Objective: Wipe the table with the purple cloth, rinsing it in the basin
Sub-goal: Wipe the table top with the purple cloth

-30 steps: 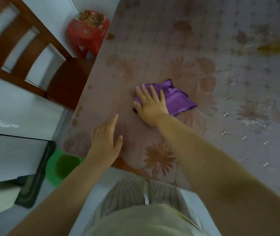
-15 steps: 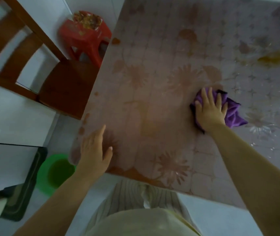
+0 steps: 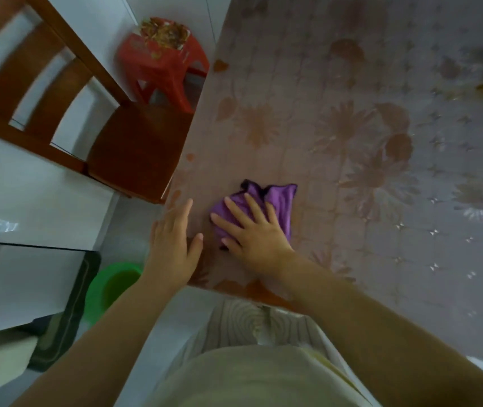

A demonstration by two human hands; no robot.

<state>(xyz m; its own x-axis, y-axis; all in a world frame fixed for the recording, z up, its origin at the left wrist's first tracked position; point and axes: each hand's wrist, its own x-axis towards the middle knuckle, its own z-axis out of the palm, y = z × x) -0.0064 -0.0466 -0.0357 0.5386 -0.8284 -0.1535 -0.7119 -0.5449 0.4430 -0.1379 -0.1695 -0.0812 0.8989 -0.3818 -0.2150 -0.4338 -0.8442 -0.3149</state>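
Swept back left: crumpled purple cloth now at near-left corner of tabletop.
Flat on it, right hand grip spread; round green basin lies left, nearer left hand.

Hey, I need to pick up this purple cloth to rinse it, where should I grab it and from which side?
Probably the bunched middle of the purple cloth, from straight above. It lies crumpled and low on the table, with the right hand flat on top, so curling those fingers gathers the folds. The dark-trimmed far corners poking past the fingertips are a second option.
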